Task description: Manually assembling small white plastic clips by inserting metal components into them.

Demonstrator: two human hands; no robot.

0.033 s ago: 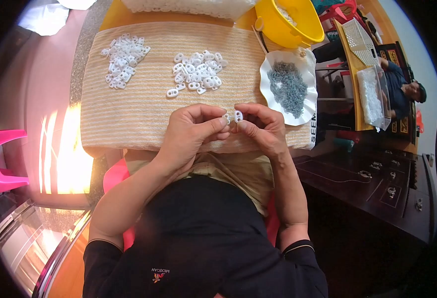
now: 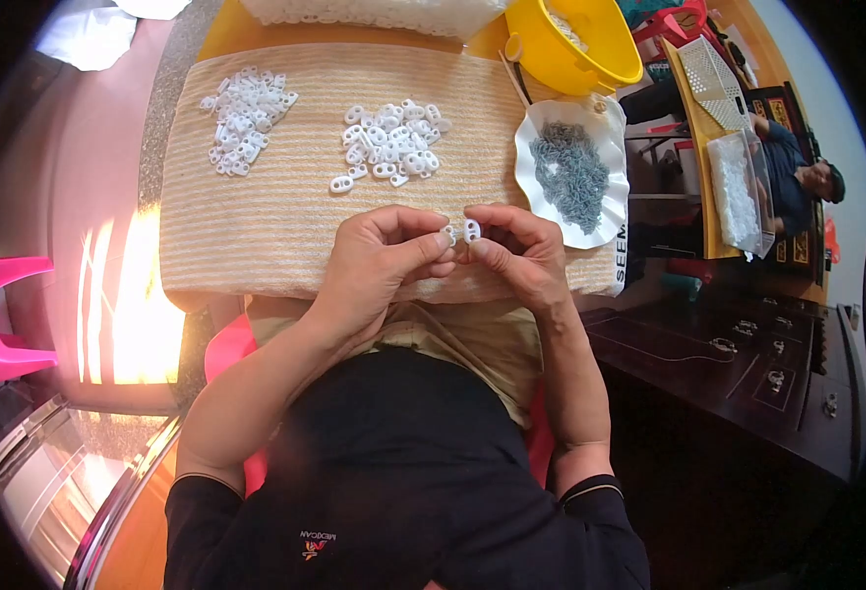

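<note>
My left hand (image 2: 382, 258) pinches a small white plastic piece (image 2: 450, 235) between thumb and fingers, partly covered by the fingertips. Just beside it, my right hand (image 2: 526, 254) grips a white two-hole cord lock (image 2: 472, 231) upright at its edges. Both hands meet above the near part of a striped yellow towel (image 2: 256, 226). Beyond them lies a loose pile of similar white cord locks (image 2: 390, 140). A second pile of smaller white plastic pieces (image 2: 246, 123) sits at the far left. Right of my hands, a white wavy-rimmed dish (image 2: 528, 147) holds many small grey spring-like pieces (image 2: 570, 177).
A yellow tub (image 2: 590, 74) stands at the far right, near a clear bag of white pieces (image 2: 374, 12) at the back. A pink stool (image 2: 10, 359) is at the left. To the right, a person (image 2: 797, 177) sits by another table with a clear box (image 2: 738, 192).
</note>
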